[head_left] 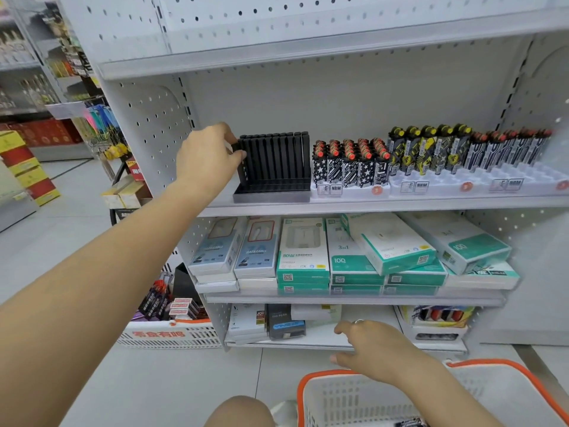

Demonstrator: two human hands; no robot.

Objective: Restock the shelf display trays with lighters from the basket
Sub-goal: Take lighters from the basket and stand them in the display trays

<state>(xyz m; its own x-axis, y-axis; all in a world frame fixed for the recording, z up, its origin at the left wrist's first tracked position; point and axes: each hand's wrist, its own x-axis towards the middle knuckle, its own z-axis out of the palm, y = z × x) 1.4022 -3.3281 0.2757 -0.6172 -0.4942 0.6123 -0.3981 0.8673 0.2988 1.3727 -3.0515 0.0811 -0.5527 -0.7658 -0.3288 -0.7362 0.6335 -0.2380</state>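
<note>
Black slim lighter (238, 155) pinched in left hand (206, 158) at left edge of black display tray (272, 192) on shelf (400, 201). Right hand (374, 346) hovered over white, orange-rimmed basket (354, 399), fingers loosely spread, holding nothing. Patterned lighters (349, 163) filled white tray (351, 190) beside.

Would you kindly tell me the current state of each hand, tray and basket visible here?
Left hand: pinching a black lighter at the black tray's left end.
Right hand: open, holding nothing, above the near basket.
Black slotted display tray: back row full, front empty.
First white display tray: full.
Second white display tray: front rows empty.
White orange-rimmed basket: nearly empty.
</note>
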